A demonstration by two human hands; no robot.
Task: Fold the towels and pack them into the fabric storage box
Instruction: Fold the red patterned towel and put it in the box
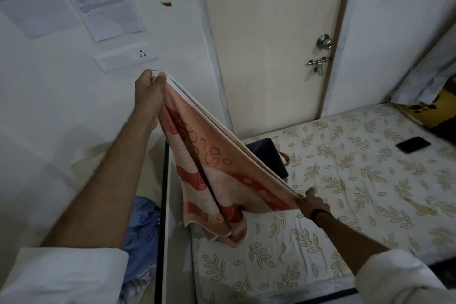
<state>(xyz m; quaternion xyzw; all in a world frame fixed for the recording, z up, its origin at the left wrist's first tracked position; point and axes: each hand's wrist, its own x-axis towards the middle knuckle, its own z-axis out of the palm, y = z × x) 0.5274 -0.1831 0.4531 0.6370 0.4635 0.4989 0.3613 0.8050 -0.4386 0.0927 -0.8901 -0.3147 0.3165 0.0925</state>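
Note:
A peach and orange patterned towel [212,168] hangs doubled over in the air above the left part of the bed. My left hand [150,86] is raised high and is shut on one end of it. Lower and to the right, my right hand [312,202] pinches the other end just above the mattress. The towel's loose middle sags down between them to the bed's near left corner. Behind the towel a dark fabric storage box [271,155] with a brown handle stands on the mattress, mostly hidden by the cloth.
The mattress [357,180] has a leaf-print sheet. A black phone [413,144] lies on it at the far right, near a yellow and black cloth [429,112]. A closed door [271,44] stands behind the bed. Blue fabric [143,234] lies on the floor at left.

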